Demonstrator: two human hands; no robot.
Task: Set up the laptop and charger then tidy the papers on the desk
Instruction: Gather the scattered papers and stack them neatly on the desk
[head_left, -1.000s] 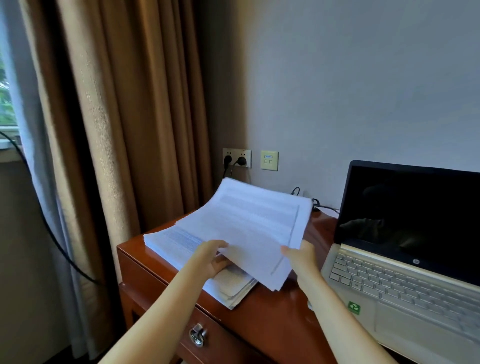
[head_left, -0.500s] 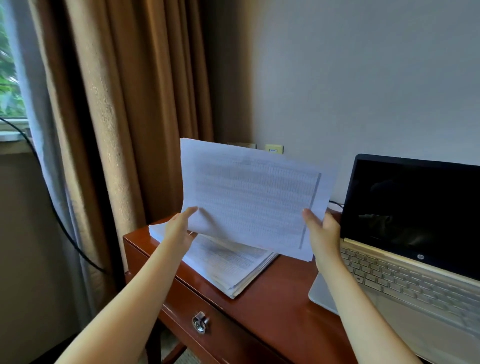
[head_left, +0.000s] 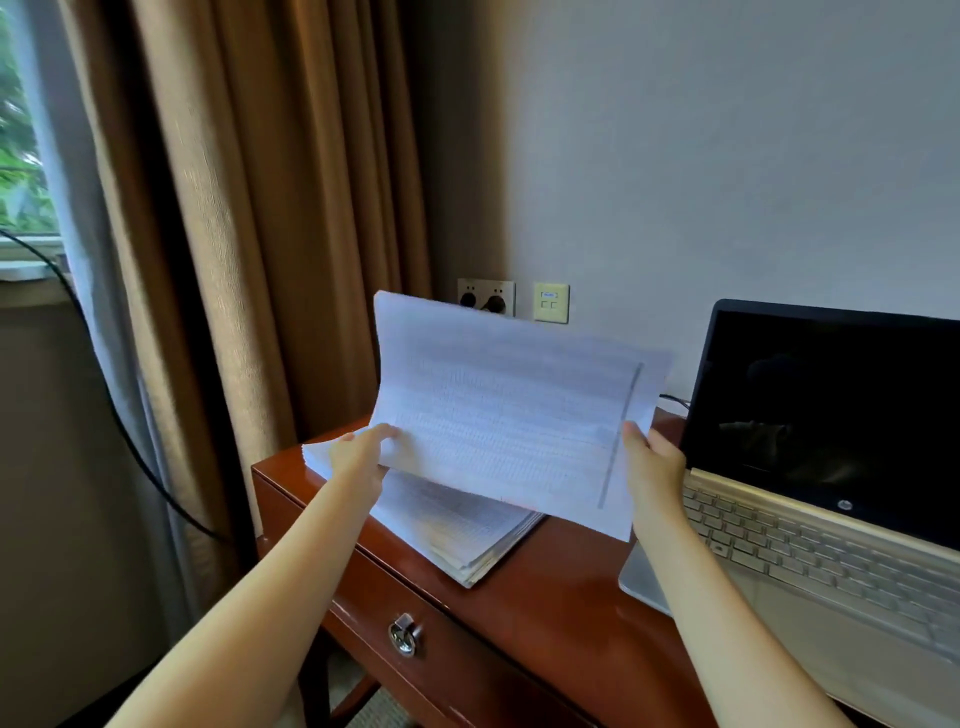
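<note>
We face a wooden desk (head_left: 561, 587) against a pale wall (head_left: 727, 156), curtain (head_left: 270, 208) at left. The open laptop (head_left: 821, 426) at right bears an HP logo (head_left: 844, 505) under its dark screen; the papers' print looks too blurred to read. Our left hand (head_left: 358, 457) and right hand (head_left: 652, 462) each pinch a side edge of the lifted sheets (head_left: 509, 415), above the stack (head_left: 457, 525) on the desk. Earlier these sheets nearly hid the wall sockets (head_left: 485, 297); now they show.
</note>
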